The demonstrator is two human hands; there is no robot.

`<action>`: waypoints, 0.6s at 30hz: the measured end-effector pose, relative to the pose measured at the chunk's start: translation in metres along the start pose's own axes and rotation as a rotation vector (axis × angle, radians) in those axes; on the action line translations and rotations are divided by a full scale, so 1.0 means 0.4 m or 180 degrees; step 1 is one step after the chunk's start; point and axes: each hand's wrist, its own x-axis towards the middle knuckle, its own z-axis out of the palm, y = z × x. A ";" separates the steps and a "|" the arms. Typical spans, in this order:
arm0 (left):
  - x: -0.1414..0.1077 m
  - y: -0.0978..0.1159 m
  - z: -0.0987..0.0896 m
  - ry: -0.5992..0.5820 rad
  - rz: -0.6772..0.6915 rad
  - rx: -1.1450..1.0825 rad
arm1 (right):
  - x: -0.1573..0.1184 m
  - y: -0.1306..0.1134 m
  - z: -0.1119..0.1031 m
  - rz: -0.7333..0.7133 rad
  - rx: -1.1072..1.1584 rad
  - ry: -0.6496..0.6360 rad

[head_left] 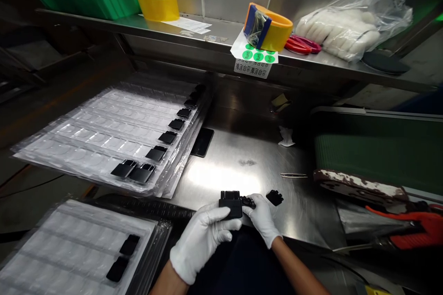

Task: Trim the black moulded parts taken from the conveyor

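Observation:
My left hand (pixel 204 235), in a white glove, pinches a flat black plastic part (pixel 231 205) with a slotted upper end. Close beside it, my gloved right hand (pixel 261 219) has its fingers closed on a small black knobbly piece (pixel 248 201), partly hidden by the fingers. Another small black piece (pixel 274 197) lies on the steel table just right of that hand. To the left, a stack of clear compartment trays (pixel 79 140) carries several similar black parts along its right and front edges, such as one black part (pixel 141 173) at the front corner.
A second tray stack (pixel 51 239) sits lower left with two black parts. Tweezers (pixel 293 175), a phone (pixel 202 143) and a white scrap (pixel 286 136) lie on the table (pixel 221 170). A green conveyor belt (pixel 380 152) and red-handled tool (pixel 415 230) are right. Tape rolls (pixel 158 7) stand on the shelf.

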 end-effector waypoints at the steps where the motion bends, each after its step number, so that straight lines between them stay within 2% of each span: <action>1: 0.004 -0.003 0.000 -0.0021 0.0000 0.0001 | 0.001 0.003 -0.002 -0.0004 -0.0011 0.0005; 5: 0.018 -0.016 -0.004 0.0007 0.0051 0.0060 | 0.004 0.012 0.000 0.0045 0.0003 0.0065; 9: 0.017 -0.027 -0.006 0.0015 0.0411 0.0416 | -0.004 0.005 0.001 0.0101 0.0084 0.0123; 11: 0.008 -0.031 -0.006 -0.0059 0.0604 0.0684 | -0.004 -0.006 -0.021 0.0111 0.0174 0.0164; 13: -0.004 -0.037 -0.004 -0.0014 0.0826 0.1037 | 0.010 -0.020 -0.070 0.0112 0.0264 0.0303; 18: -0.017 -0.049 -0.006 0.0358 0.1258 0.1736 | 0.103 -0.018 -0.257 0.0177 0.0163 0.0844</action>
